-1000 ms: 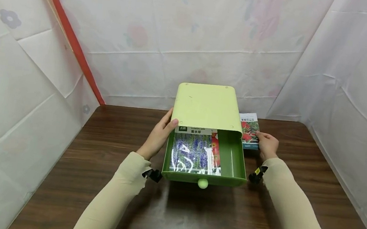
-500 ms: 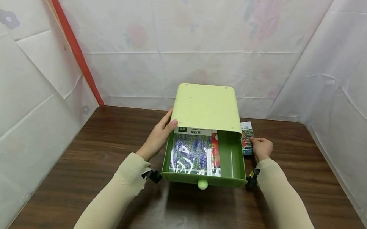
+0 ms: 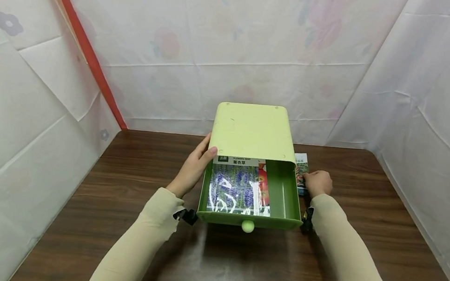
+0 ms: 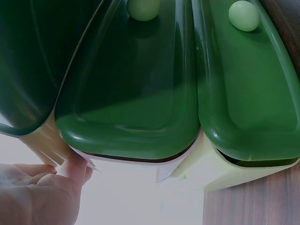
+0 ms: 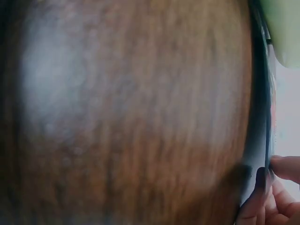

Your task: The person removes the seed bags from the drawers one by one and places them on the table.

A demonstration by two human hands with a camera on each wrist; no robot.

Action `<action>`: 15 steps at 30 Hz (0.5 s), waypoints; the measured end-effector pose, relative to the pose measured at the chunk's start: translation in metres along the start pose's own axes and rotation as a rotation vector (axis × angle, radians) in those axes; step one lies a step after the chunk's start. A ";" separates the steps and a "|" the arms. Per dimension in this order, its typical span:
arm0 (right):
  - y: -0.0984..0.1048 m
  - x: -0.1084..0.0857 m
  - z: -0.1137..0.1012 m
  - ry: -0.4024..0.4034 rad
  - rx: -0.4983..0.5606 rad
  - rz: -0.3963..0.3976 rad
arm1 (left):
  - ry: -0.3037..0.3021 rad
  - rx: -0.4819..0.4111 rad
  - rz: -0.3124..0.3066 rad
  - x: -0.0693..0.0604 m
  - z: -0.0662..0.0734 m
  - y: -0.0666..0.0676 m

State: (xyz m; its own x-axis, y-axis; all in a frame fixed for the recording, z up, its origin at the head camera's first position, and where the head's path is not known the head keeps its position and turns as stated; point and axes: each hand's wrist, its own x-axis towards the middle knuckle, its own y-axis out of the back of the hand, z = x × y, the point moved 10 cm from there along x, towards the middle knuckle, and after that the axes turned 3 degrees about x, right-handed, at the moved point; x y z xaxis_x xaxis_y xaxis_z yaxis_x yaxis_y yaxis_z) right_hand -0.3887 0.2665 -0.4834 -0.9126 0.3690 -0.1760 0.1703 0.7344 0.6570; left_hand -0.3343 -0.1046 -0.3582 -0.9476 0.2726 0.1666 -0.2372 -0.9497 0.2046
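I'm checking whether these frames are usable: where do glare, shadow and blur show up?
Head view: white glare on the purple-flower packet, a soft sheen on the table; left wrist: a shadow edge crossing the middle green drawer front, washed-out white beside the left hand; right wrist: the table's grain blurred, with a hazy bright patch toward upper left.

Creased, faintly flowered white sheets [image 3: 255, 27] wall three sides of a softly shining brown bench [image 3: 118, 183], and a red strip [image 3: 82, 40] slants down at left.
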 end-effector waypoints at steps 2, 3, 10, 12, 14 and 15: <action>-0.002 0.001 0.000 0.005 -0.019 -0.011 | 0.002 0.003 0.004 0.000 0.000 0.000; -0.003 0.001 0.000 0.006 -0.029 -0.018 | 0.002 0.004 0.004 0.000 0.000 0.001; -0.003 0.000 -0.004 0.015 -0.073 -0.018 | 0.002 0.005 0.005 0.001 -0.001 0.001; -0.004 0.000 -0.005 0.020 -0.089 -0.016 | 0.006 0.004 0.004 0.001 -0.001 0.001; -0.005 0.001 -0.006 0.025 -0.100 -0.013 | 0.009 0.002 0.001 0.001 -0.002 0.001; -0.005 0.000 -0.006 0.027 -0.102 -0.012 | 0.009 0.002 -0.001 0.001 -0.002 0.001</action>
State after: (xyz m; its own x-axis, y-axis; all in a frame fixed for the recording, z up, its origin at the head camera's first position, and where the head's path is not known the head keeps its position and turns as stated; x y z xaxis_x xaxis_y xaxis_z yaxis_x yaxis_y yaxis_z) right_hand -0.3923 0.2595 -0.4818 -0.9242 0.3444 -0.1651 0.1220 0.6760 0.7268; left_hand -0.3359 -0.1056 -0.3595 -0.9493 0.2722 0.1574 -0.2379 -0.9491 0.2065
